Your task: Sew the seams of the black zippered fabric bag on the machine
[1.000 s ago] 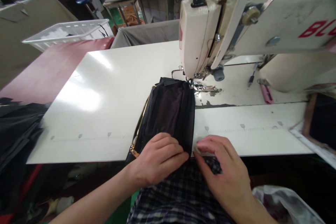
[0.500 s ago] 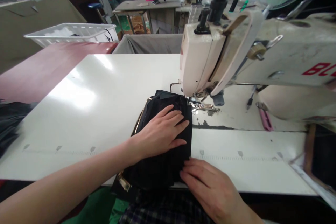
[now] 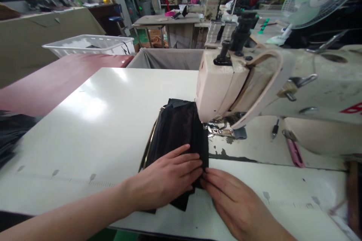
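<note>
head view showed the left hand [image 3: 166, 180] spread flat on the black bag [image 3: 175, 131], pinning it to the white table [image 3: 93, 120], while the right hand [image 3: 229, 199], fingers open, pressed its near edge just short of the sewing machine [image 3: 220, 86].

Left hand [image 3: 166, 179] slid back down the black fabric [image 3: 177, 128] beside right hand [image 3: 230, 201].
</note>
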Available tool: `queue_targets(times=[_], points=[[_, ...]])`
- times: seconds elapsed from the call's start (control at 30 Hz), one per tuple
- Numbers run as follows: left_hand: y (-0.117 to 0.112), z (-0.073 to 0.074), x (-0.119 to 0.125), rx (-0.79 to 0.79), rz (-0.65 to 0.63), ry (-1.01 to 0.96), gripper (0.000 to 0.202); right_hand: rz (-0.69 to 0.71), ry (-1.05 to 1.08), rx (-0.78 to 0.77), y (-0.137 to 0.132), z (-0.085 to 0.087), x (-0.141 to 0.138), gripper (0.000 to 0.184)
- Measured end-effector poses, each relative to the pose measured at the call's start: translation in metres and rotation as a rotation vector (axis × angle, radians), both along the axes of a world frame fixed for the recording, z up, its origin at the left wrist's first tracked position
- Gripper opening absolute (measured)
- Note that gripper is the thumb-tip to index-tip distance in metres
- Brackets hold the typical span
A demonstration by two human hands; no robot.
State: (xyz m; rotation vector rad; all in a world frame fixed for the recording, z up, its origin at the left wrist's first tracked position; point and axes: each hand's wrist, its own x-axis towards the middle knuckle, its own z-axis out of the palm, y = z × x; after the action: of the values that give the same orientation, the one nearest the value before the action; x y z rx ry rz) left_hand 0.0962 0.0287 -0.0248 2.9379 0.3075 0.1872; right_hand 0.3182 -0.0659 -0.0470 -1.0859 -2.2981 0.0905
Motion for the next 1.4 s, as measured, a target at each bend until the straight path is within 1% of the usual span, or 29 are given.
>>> queue_targets(times=[0.07, 0.13, 0.3, 0.4, 0.57, 0.67, 0.83, 0.97, 1.23, 1.3, 1.37, 1.4], points=[[0.005, -0.001, -0.004, -0.026, -0.071, -0.041, 0.033, 0.001, -0.028, -0.001, 0.006, -0.002, 0.003, 0.035], [0.011, -0.001, -0.007, -0.050, -0.102, -0.036, 0.032, 0.007, -0.065, 0.004, 0.013, -0.004, 0.007, 0.036], [0.031, 0.004, -0.005, -0.055, -0.115, 0.033, 0.033, 0.018, -0.087, 0.031, 0.031, -0.005, 0.014, 0.036], [0.045, 0.005, -0.002, -0.068, -0.125, 0.041, 0.033, 0.005, -0.073, 0.044, 0.043, -0.005, 0.016, 0.036], [0.068, 0.000, 0.002, -0.181, -0.114, 0.008, 0.036, -0.016, -0.073, 0.052, 0.057, -0.008, 0.020, 0.038], [0.080, -0.002, 0.005, -0.215, -0.099, 0.024, 0.038, -0.058, -0.133, 0.025, 0.059, -0.010, 0.020, 0.039], [0.099, -0.002, 0.011, -0.198, -0.090, 0.040, 0.038, -0.147, -0.209, -0.053, 0.058, -0.011, 0.018, 0.049], [0.110, -0.001, 0.015, -0.169, -0.068, 0.053, 0.037, -0.185, -0.206, -0.054, 0.056, -0.014, 0.018, 0.049], [0.126, -0.003, 0.020, -0.134, -0.040, 0.021, 0.036, -0.172, -0.112, -0.056, 0.054, -0.016, 0.021, 0.044], [0.128, -0.005, 0.019, -0.151, -0.001, 0.003, 0.035, -0.171, -0.080, -0.067, 0.055, -0.017, 0.020, 0.044], [0.124, -0.005, 0.018, -0.157, 0.115, -0.041, 0.037, -0.178, -0.044, -0.074, 0.056, -0.016, 0.020, 0.044], [0.117, -0.005, 0.018, -0.144, 0.186, -0.061, 0.039, -0.185, -0.017, -0.075, 0.055, -0.015, 0.020, 0.043]])
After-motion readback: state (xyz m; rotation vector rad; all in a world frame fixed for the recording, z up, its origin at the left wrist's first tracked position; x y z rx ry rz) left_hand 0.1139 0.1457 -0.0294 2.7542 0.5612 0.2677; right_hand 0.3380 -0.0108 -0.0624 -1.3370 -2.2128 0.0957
